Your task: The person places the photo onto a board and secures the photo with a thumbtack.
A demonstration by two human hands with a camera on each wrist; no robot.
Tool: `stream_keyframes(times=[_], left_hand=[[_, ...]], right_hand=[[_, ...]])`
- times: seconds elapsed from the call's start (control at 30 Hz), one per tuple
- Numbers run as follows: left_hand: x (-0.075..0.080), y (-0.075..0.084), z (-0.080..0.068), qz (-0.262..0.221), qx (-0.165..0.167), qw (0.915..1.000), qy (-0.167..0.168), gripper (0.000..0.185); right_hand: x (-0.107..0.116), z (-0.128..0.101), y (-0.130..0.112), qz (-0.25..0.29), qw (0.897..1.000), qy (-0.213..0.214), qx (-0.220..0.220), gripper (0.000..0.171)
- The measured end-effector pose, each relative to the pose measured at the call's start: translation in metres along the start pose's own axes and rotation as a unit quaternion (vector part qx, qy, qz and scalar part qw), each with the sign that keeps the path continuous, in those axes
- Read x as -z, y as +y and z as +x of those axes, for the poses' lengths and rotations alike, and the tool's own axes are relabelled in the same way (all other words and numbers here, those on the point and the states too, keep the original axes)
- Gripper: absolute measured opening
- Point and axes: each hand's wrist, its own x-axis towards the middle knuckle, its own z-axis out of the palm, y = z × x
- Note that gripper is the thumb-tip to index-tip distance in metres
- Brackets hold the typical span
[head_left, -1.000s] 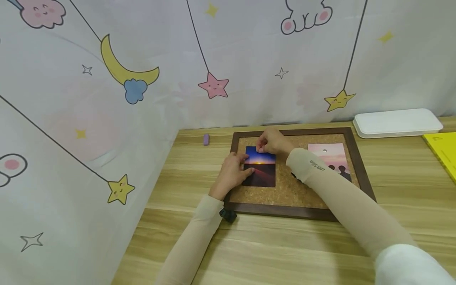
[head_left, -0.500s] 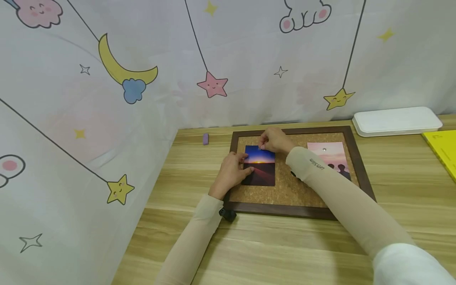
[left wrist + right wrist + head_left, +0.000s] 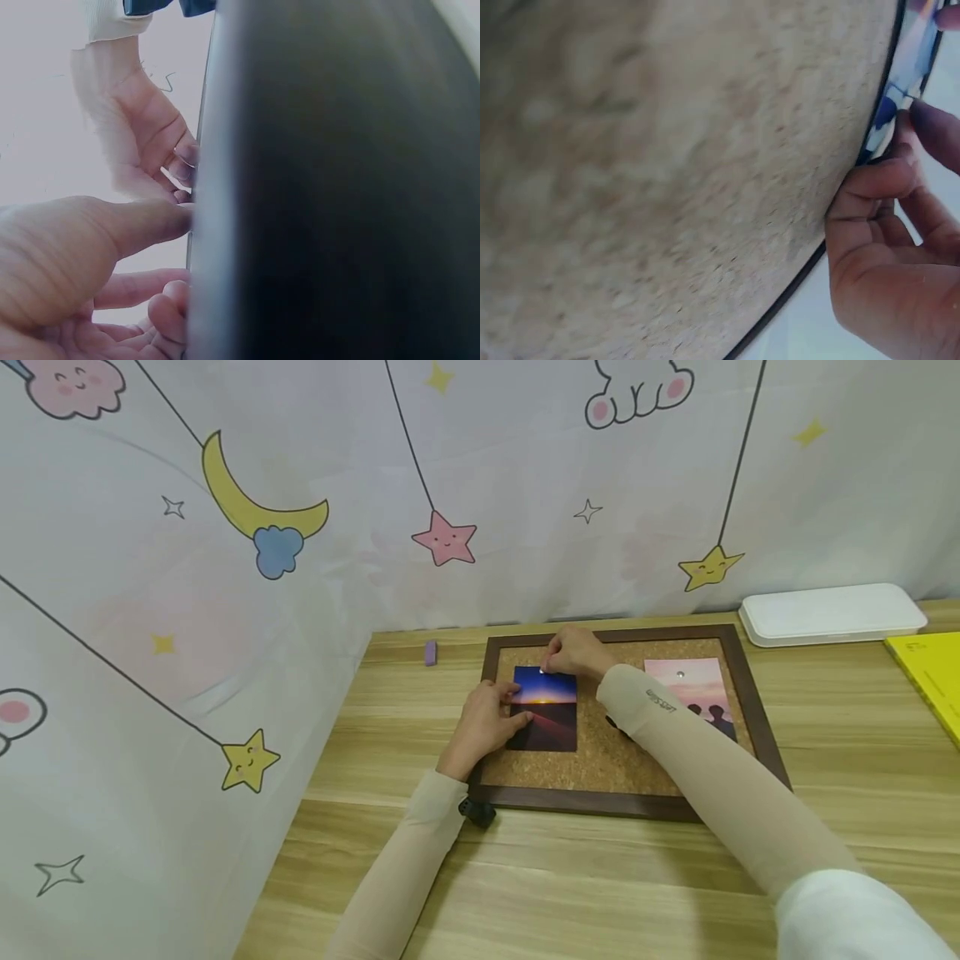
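A sunset photo point(image 3: 551, 727) lies on the left part of a framed cork board point(image 3: 600, 768). My left hand point(image 3: 483, 727) rests on the photo's left side, thumb and forefinger spread apart on it. At the photo's top edge, my right hand point(image 3: 577, 652) pinches a small thumbtack point(image 3: 910, 95) between thumb and forefinger; its thin pin shows in the right wrist view. Both hands point(image 3: 142, 120) appear in the left wrist view, where the board's dark frame point(image 3: 337, 187) fills the right side. A pink photo point(image 3: 682, 668) with a silver tack point(image 3: 681, 674) sits at the board's right.
A purple eraser-like block point(image 3: 431, 652) lies left of the board. At the back right stands a white case point(image 3: 832, 614), with a yellow book point(image 3: 933, 668) in front of it. A patterned curtain point(image 3: 525, 468) borders the wooden table point(image 3: 585, 885) behind and at left.
The right hand's fingertips shift slightly along the sunset photo's top edge, first right, then back left. A pale spot now shows at them. The left hand stays on the photo.
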Motion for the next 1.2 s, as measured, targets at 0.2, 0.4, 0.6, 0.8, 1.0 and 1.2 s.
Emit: stream_keyframes(times=[0.2,0.4,0.6,0.8,1.0,1.2], left_hand=[[0.0,-0.003,-0.001,-0.007,0.002,1.0,0.001,0.052],[0.002,-0.005,-0.003,-0.008,0.001,1.0,0.005,0.052],[0.004,-0.008,-0.003,-0.018,-0.005,0.9998,0.0,0.052],[0.003,-0.01,-0.001,-0.035,-0.014,0.9993,0.0,0.051],[0.007,-0.011,-0.001,-0.042,-0.016,0.9987,-0.022,0.053],[0.026,-0.015,-0.006,-0.096,-0.001,0.9923,-0.078,0.061]], right_hand=[[0.0,0.001,-0.005,0.015,0.998,-0.012,-0.053,0.016],[-0.003,0.003,-0.012,0.011,0.998,-0.013,-0.066,0.015],[-0.006,0.009,-0.015,-0.029,0.997,-0.018,-0.064,0.038],[-0.007,0.013,-0.018,-0.044,0.997,-0.019,-0.068,0.048],[-0.007,0.009,-0.015,-0.042,0.998,-0.01,-0.052,0.05],[-0.002,-0.004,-0.009,-0.041,0.999,0.003,0.006,0.033]])
